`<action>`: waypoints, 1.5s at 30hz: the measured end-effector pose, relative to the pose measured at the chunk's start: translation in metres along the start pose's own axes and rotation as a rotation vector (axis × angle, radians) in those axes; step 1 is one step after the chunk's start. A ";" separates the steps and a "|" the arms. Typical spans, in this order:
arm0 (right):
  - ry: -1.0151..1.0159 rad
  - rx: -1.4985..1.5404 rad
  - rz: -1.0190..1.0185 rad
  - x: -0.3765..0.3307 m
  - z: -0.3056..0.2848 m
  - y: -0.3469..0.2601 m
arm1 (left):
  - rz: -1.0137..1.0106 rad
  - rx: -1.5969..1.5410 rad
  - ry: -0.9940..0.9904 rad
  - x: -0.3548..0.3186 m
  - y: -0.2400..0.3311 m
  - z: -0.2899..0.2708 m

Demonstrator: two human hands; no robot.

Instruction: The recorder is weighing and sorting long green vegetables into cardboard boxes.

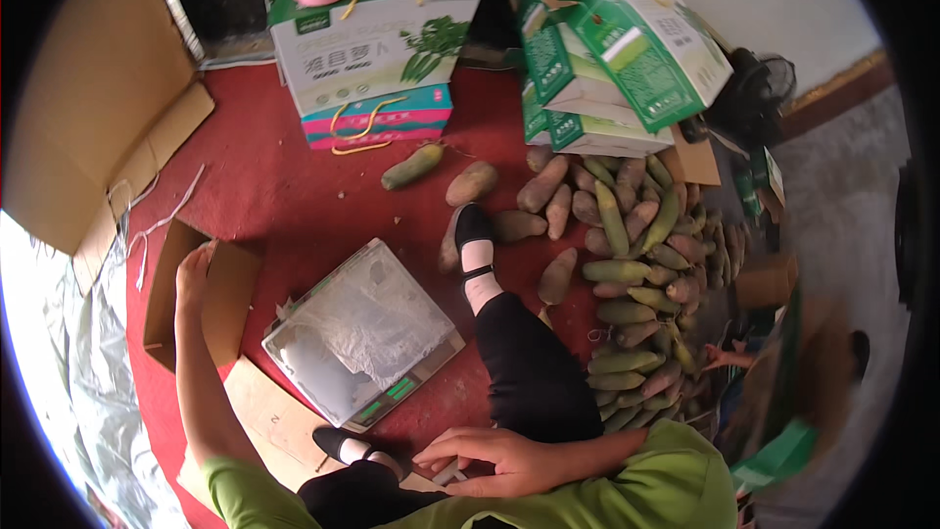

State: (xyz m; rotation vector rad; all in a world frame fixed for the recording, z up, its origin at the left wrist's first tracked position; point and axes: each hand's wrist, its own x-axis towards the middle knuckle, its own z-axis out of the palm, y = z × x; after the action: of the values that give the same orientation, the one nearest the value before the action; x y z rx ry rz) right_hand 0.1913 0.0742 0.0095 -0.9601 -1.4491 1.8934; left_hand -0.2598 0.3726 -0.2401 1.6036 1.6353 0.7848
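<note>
My left hand reaches out to the left with its fingers straight. It rests on the edge of a folded brown cardboard piece lying on the red floor. My right hand lies low in the middle, across my black-trousered leg. A small pale object shows under its fingertips; whether the hand grips it is unclear. Between my legs stands a flat weighing scale covered with clear plastic film.
A heap of several long green and brown root vegetables lies at the right, with a few loose ones near the boxes. Green and white gift cartons stand at the back. Flat cardboard and plastic sheeting lie on the left.
</note>
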 end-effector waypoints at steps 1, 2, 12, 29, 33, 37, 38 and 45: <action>-0.015 0.017 0.012 -0.004 0.000 -0.001 | -0.001 0.248 0.025 0.005 0.008 0.000; -0.041 0.040 0.030 -0.006 0.002 0.001 | -0.015 0.499 0.060 0.002 0.010 -0.004; 0.038 -0.011 -0.111 -0.028 0.006 0.025 | 0.328 0.396 0.171 -0.122 0.149 0.009; 0.815 0.164 -0.443 -0.083 -0.139 -0.058 | 0.405 0.031 -0.338 -0.326 0.392 0.096; 1.114 0.251 -0.404 -0.088 -0.221 -0.099 | 0.274 -0.101 -0.380 -0.330 0.372 0.129; 1.298 0.314 -0.425 -0.087 -0.293 -0.159 | 0.232 0.174 -0.317 -0.325 0.322 0.151; 1.317 0.325 -0.418 -0.085 -0.304 -0.175 | 0.231 0.174 -0.312 -0.323 0.323 0.152; 1.529 0.426 -0.205 -0.047 -0.341 -0.233 | 0.222 0.153 -0.327 -0.318 0.323 0.159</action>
State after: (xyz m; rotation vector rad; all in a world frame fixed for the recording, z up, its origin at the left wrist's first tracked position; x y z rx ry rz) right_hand 0.4979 0.2888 0.1904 -1.4044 -0.1820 0.7215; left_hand 0.0492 0.0622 -0.0434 1.9313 1.3248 0.4796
